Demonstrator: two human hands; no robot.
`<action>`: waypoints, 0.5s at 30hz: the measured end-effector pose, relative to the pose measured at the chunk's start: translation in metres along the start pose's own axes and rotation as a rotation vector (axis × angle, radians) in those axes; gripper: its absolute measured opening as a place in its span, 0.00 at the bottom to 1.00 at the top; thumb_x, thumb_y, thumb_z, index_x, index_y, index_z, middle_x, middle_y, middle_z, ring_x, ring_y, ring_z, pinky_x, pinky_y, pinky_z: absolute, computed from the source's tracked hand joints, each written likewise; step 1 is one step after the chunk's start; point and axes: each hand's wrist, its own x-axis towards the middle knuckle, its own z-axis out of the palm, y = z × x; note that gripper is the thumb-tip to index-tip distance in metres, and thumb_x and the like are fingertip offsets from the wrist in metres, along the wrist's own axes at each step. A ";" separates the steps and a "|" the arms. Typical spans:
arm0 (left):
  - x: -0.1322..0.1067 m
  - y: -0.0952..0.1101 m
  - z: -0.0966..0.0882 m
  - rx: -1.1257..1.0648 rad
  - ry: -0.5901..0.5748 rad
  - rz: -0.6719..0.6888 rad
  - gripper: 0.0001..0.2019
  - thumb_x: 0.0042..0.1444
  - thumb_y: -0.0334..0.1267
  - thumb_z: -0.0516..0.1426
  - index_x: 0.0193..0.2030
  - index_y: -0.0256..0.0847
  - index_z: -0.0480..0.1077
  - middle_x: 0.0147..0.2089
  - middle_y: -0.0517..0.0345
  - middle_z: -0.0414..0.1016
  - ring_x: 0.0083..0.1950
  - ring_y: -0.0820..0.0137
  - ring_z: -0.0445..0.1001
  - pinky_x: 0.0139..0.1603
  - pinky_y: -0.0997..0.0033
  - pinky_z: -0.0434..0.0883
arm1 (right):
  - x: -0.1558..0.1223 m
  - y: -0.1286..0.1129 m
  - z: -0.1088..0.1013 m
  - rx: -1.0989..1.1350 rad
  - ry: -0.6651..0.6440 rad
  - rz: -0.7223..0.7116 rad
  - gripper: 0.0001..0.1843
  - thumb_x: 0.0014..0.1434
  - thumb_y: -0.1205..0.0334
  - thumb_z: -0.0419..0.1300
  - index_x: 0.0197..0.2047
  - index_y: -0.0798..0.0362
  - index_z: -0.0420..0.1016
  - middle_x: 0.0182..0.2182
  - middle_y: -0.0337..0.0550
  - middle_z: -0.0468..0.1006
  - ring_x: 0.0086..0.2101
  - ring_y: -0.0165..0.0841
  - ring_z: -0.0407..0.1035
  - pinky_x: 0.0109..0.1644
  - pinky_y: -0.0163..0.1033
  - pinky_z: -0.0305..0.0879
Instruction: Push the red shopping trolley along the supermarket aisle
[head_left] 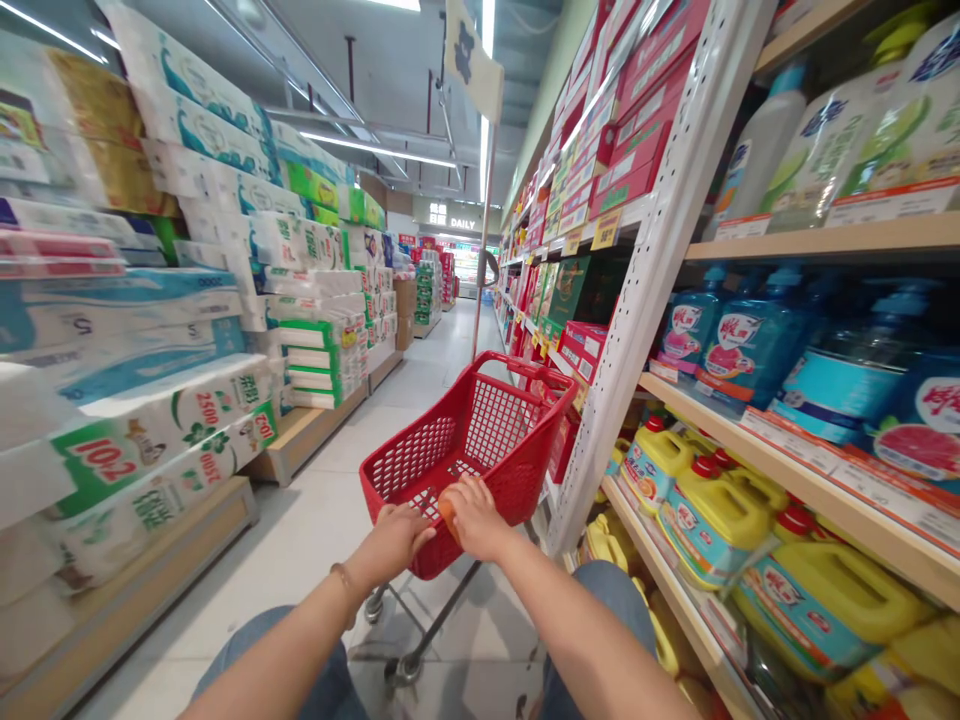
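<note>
Left hand point(394, 540), right hand point(476, 518) clasp the trolley handle point(448, 515).

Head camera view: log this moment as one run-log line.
left hand: on red plastic cart basket | right hand: on orange object | right shelves: yellow plastic jugs

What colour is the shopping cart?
The cart is red, shown best in the head view.
</note>
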 end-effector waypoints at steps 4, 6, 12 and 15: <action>0.005 0.002 0.004 -0.016 -0.059 0.114 0.24 0.65 0.54 0.40 0.38 0.43 0.71 0.40 0.55 0.75 0.45 0.65 0.68 0.48 0.62 0.57 | -0.019 0.003 -0.015 0.032 -0.013 -0.045 0.27 0.55 0.72 0.50 0.57 0.46 0.61 0.60 0.39 0.63 0.66 0.34 0.40 0.69 0.50 0.32; 0.004 -0.013 0.000 -0.006 -0.061 0.141 0.24 0.64 0.57 0.41 0.39 0.44 0.70 0.40 0.56 0.75 0.45 0.65 0.68 0.50 0.62 0.57 | -0.024 0.011 -0.024 0.044 -0.031 -0.028 0.25 0.54 0.72 0.50 0.55 0.45 0.64 0.59 0.37 0.65 0.66 0.33 0.42 0.68 0.49 0.35; -0.002 -0.049 -0.009 0.019 -0.009 0.090 0.24 0.64 0.57 0.41 0.38 0.44 0.70 0.39 0.58 0.75 0.46 0.67 0.68 0.58 0.60 0.52 | -0.031 0.036 -0.028 0.040 0.056 0.093 0.19 0.55 0.74 0.48 0.46 0.48 0.69 0.53 0.40 0.69 0.66 0.34 0.42 0.68 0.50 0.39; -0.002 -0.041 -0.008 0.033 -0.007 0.071 0.24 0.65 0.56 0.40 0.37 0.45 0.70 0.38 0.59 0.76 0.45 0.67 0.69 0.61 0.57 0.48 | -0.034 0.040 -0.024 0.025 0.074 0.081 0.19 0.53 0.76 0.49 0.45 0.48 0.68 0.51 0.41 0.70 0.65 0.35 0.43 0.67 0.50 0.41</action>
